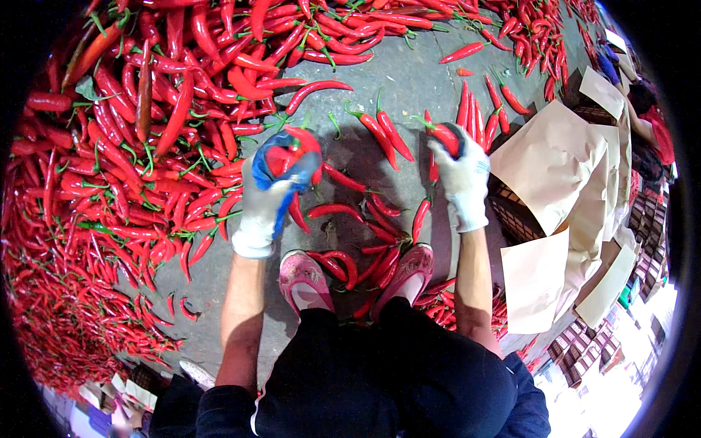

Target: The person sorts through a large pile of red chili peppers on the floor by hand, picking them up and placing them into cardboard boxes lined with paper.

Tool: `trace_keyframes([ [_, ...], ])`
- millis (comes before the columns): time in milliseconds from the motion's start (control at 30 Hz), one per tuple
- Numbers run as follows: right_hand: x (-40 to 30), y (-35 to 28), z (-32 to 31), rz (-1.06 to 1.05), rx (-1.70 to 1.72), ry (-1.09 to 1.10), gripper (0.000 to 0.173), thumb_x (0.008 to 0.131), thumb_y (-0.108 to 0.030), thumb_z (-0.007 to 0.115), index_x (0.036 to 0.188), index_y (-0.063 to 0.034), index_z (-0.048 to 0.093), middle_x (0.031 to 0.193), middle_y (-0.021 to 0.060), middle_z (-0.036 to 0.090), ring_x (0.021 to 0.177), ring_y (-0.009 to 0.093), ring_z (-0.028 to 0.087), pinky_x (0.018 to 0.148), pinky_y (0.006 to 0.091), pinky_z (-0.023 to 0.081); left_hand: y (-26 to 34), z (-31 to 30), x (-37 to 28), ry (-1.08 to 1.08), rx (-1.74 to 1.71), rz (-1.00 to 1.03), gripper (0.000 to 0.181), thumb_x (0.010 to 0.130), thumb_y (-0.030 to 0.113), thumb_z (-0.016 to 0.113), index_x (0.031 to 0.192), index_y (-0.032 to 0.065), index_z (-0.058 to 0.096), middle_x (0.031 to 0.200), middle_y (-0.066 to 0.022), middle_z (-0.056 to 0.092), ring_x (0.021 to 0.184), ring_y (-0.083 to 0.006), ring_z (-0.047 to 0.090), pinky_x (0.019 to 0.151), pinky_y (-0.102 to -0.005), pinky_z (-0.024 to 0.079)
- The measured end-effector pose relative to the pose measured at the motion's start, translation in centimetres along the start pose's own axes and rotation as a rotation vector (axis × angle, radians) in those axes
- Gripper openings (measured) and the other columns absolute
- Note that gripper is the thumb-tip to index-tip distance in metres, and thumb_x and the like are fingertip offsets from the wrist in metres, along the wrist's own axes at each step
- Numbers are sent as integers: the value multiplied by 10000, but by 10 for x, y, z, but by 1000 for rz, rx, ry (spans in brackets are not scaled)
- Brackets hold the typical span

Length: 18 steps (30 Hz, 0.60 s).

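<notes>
My left hand (282,175), in a white glove with blue coating, is closed around several red chili peppers (304,139) beside the large chili heap (175,104). Off to the right, my right hand (461,167) wears a similar glove and grips a red chili pepper (446,138) with its green stem pointing left. Below that hand, more chilies stand out against the grey floor. Two loose chilies (386,134) lie between the hands. My gloves hide part of what each hand holds.
Brown paper sheets (553,159) cover plastic crates (515,211) at the right. Loose chilies (383,230) lie around my pink shoes (306,279). Another chili pile (539,38) is at the upper right. A person in red (660,134) is at the far right, near stacked crates (649,219).
</notes>
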State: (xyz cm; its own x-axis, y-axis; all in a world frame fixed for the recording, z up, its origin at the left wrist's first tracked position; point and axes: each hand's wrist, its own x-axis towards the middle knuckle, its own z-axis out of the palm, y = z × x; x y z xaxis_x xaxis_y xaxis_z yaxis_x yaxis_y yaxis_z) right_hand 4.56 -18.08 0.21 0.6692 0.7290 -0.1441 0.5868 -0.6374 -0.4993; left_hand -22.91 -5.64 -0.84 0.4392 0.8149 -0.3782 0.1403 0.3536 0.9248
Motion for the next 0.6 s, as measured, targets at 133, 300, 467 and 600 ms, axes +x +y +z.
trace_keyframes([
  [133, -3, -39, 22, -119, 42, -157, 426, 702, -335, 746, 1031, -93, 624, 918, 163, 660, 844, 328, 644, 749, 408, 496, 3, 10, -28, 43, -642, -221, 448, 862, 188, 616, 1259, 19, 497, 1088, -80, 620, 961, -217, 618, 845, -332, 497],
  [300, -20, -36, 57, -378, -293, -245, 573, 703, -302, 740, 1187, -113, 499, 989, 154, 616, 859, 345, 629, 724, 428, 511, -36, 9, -54, -109, -1032, -284, 423, 886, 371, 550, 1188, 77, 513, 994, -63, 591, 896, -226, 605, 756, -354, 511],
  [467, -25, -39, 54, -308, -318, -383, 507, 689, -221, 747, 1126, -59, 547, 938, 201, 630, 811, 356, 633, 707, 451, 503, -36, 13, -83, -11, -950, -578, 443, 883, 387, 555, 1231, 116, 507, 951, -41, 572, 792, -193, 573, 652, -310, 486],
  [600, -17, -13, 30, -68, 409, -428, 324, 736, -207, 693, 979, -2, 632, 838, 173, 652, 708, 264, 626, 657, 386, 490, -56, 4, -101, -54, -909, -602, 526, 838, 305, 602, 1309, 125, 456, 967, -48, 562, 789, -176, 548, 621, -294, 466],
])
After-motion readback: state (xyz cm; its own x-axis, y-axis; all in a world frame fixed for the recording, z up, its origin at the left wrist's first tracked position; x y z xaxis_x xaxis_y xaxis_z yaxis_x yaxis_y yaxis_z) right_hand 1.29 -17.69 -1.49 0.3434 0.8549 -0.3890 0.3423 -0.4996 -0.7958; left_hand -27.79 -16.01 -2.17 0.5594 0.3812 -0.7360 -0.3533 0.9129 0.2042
